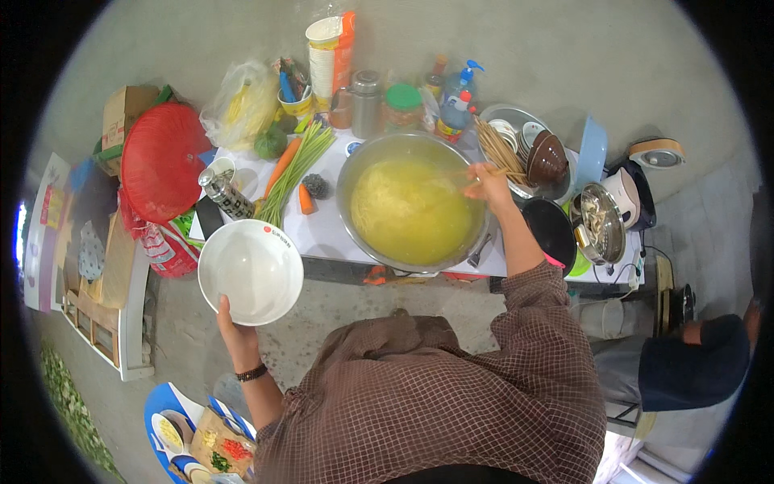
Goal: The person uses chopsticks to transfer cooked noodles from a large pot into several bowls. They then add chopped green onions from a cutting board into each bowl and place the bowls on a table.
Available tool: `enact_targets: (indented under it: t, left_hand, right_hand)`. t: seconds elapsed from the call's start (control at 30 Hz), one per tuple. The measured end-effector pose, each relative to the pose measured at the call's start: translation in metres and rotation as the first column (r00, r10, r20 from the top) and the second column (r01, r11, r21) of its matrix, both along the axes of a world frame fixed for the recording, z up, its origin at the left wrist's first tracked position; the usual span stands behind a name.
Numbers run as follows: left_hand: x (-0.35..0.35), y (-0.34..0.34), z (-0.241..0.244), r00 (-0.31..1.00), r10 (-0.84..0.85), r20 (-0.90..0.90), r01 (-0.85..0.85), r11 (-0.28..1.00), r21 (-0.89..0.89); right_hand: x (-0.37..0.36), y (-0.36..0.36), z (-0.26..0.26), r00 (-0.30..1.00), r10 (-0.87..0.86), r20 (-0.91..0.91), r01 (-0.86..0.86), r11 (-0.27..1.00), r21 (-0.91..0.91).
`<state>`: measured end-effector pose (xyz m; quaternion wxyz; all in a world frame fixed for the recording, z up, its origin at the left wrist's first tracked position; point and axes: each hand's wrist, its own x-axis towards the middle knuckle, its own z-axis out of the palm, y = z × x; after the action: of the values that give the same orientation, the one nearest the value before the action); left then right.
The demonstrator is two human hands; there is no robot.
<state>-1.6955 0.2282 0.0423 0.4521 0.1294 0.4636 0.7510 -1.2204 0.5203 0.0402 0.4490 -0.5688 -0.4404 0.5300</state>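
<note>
My left hand [237,342] grips the near rim of a white bowl [251,275], thumb over the edge. The bowl has nothing in it and is held left of a large metal basin [411,145]. Pale noodles [384,199] lie in yellowish liquid inside the basin. At the basin's right rim, my right hand [488,189] is closed around what look like wooden chopsticks [499,172], blurred, their tips reaching over the liquid. Left of the basin are a carrot piece [306,199], a dark rough-looking ball [316,186] and long green stalks [293,172].
A metal bowl [514,115] with dishes and chopsticks stands behind my right hand. Nearer are a black pan [553,233] and a steel bowl [614,239]. A shaker [227,193] is beyond the white bowl. Lower left, a low table [158,399] bears chopped food. Another person [689,363] is at right.
</note>
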Motion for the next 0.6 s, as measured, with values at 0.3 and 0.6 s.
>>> enact_targets:
  t: [0.3,0.6]
  left_hand:
    - [-0.005,-0.009,-0.001,0.992,0.018,0.124,-0.013,0.999,-0.041]
    - [-0.006,-0.001,0.015,0.989,0.011,0.150,-0.011,1.000,0.001]
  right_hand:
    - [-0.063,0.017,-0.132,0.787,-0.439,-0.433,0.340,0.895,-0.289]
    - [-0.074,0.006,-0.124,0.519,-0.497,-0.695,0.283,0.868,-0.409]
